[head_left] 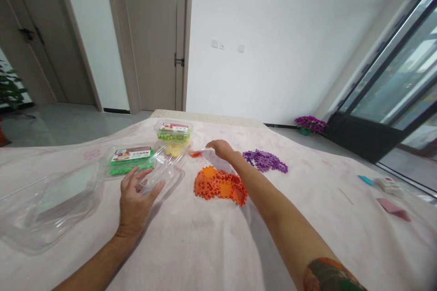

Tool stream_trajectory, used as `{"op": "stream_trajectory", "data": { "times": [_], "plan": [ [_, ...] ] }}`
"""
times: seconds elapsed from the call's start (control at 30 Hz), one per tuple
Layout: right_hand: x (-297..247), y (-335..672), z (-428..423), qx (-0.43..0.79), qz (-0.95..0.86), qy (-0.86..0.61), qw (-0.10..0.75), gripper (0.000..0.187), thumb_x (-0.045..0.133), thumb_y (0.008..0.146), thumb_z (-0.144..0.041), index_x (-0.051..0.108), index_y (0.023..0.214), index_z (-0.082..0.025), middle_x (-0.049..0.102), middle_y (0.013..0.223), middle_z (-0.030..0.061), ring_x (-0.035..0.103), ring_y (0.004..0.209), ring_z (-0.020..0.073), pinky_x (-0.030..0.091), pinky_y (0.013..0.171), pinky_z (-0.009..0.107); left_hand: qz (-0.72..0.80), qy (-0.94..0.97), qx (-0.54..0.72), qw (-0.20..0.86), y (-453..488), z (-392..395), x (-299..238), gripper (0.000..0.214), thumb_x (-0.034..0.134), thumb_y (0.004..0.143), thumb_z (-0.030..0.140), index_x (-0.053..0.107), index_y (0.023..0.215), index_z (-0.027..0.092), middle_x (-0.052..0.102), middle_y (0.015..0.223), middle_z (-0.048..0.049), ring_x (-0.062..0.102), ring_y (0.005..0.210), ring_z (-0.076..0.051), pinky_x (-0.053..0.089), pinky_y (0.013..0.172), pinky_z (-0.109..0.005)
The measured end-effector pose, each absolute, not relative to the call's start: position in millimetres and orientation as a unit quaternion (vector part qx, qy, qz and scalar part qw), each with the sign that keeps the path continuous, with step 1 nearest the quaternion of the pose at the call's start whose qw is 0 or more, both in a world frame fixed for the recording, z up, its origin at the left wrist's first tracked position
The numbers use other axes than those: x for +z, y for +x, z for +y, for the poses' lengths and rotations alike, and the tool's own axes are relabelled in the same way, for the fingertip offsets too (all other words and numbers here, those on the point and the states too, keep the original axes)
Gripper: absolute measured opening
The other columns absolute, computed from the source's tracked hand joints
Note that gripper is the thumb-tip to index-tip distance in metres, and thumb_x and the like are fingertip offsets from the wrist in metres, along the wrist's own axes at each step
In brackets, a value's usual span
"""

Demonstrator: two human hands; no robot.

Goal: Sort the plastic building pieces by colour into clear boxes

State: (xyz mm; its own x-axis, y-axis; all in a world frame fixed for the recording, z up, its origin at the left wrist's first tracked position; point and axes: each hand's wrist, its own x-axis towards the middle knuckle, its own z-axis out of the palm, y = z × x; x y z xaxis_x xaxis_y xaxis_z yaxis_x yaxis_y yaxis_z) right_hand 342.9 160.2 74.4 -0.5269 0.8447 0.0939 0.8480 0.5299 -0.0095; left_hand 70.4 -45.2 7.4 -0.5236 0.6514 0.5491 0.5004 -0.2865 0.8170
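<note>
My left hand [134, 198] lies flat with fingers spread on the near edge of an open clear plastic box [167, 170]. My right hand [222, 148] reaches across the table, fingers closed on the box's clear lid [205, 151], where an orange piece [195, 154] lies. A pile of orange interlocking pieces [220, 184] sits under my right forearm. Purple pieces [265, 161] lie just right of that hand.
A closed box of green pieces [131, 160] and a box with green and yellow pieces [173, 135] stand behind. A big empty clear container [51, 204] sits at the left. Small cards and blocks [387, 186] lie far right on the pink cloth [205, 245].
</note>
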Motion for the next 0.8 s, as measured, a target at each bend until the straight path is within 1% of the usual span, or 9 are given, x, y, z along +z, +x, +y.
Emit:
{"op": "stream_trajectory", "data": {
  "times": [0.17,0.27,0.37,0.43,0.5,0.67,0.73,0.8],
  "plan": [
    [101,374,150,0.081,-0.909,-0.401,0.083,0.036,0.052,0.088,-0.006,0.074,0.113,-0.021,0.076,0.111,0.0033,0.068,0.102,0.0181,0.046,0.09,0.025,0.592,0.5,0.63,0.049,70,-45,8,0.054,0.075,0.071,0.057,0.069,0.11,0.021,0.055,0.13,-0.0119,0.049,0.134,-0.033,0.055,0.099,-0.05],
    [116,399,129,0.072,-0.871,-0.467,0.133,0.036,0.053,0.086,-0.006,0.073,0.113,-0.019,0.076,0.11,0.005,0.068,0.099,0.0178,0.046,0.087,0.024,0.594,0.51,0.62,0.05,70,-46,9,0.052,0.074,0.074,0.056,0.068,0.111,0.02,0.055,0.129,-0.0125,0.048,0.135,-0.032,0.055,0.1,-0.049],
    [128,420,95,0.035,-0.807,-0.567,0.159,0.038,0.054,0.087,-0.011,0.07,0.119,-0.021,0.076,0.11,0.0051,0.068,0.099,0.018,0.045,0.082,0.023,0.594,0.523,0.609,0.053,71,-46,9,0.053,0.074,0.073,0.056,0.068,0.111,0.02,0.053,0.133,-0.0134,0.048,0.135,-0.032,0.056,0.098,-0.048],
    [133,430,69,0.018,-0.771,-0.62,0.147,0.035,0.054,0.09,-0.018,0.069,0.121,-0.023,0.076,0.109,0.0049,0.068,0.096,0.0186,0.044,0.076,0.023,0.591,0.533,0.602,0.059,72,-46,9,0.053,0.074,0.073,0.057,0.069,0.11,0.02,0.053,0.133,-0.0132,0.048,0.134,-0.032,0.055,0.099,-0.047],
    [135,437,46,-0.006,-0.741,-0.66,0.121,0.032,0.052,0.092,-0.022,0.069,0.119,-0.023,0.076,0.108,0.007,0.068,0.094,0.0202,0.043,0.073,0.024,0.589,0.545,0.593,0.066,73,-46,8,0.052,0.073,0.073,0.058,0.069,0.11,0.021,0.055,0.131,-0.0129,0.047,0.134,-0.032,0.054,0.1,-0.048],
    [126,436,7,-0.054,-0.705,-0.706,0.03,0.027,0.052,0.09,-0.017,0.07,0.11,-0.018,0.075,0.103,0.0129,0.069,0.094,0.0244,0.043,0.075,0.028,0.581,0.566,0.579,0.077,74,-47,6,0.053,0.072,0.074,0.058,0.068,0.112,0.021,0.051,0.136,-0.0134,0.045,0.137,-0.031,0.053,0.101,-0.047],
    [122,430,-2,-0.05,-0.714,-0.698,0.026,0.029,0.051,0.089,-0.015,0.07,0.112,-0.018,0.075,0.104,0.0125,0.069,0.097,0.0241,0.043,0.076,0.028,0.58,0.572,0.573,0.085,74,-48,5,0.053,0.072,0.074,0.057,0.068,0.112,0.022,0.051,0.137,-0.0135,0.045,0.136,-0.031,0.053,0.101,-0.047],
    [121,426,-7,-0.028,-0.735,-0.676,0.043,0.033,0.051,0.088,-0.015,0.07,0.115,-0.019,0.075,0.107,0.0108,0.068,0.1,0.023,0.044,0.079,0.027,0.582,0.578,0.563,0.098,73,-48,5,0.052,0.073,0.073,0.056,0.068,0.112,0.022,0.05,0.138,-0.0134,0.045,0.136,-0.031,0.052,0.101,-0.046]
  ]
}}
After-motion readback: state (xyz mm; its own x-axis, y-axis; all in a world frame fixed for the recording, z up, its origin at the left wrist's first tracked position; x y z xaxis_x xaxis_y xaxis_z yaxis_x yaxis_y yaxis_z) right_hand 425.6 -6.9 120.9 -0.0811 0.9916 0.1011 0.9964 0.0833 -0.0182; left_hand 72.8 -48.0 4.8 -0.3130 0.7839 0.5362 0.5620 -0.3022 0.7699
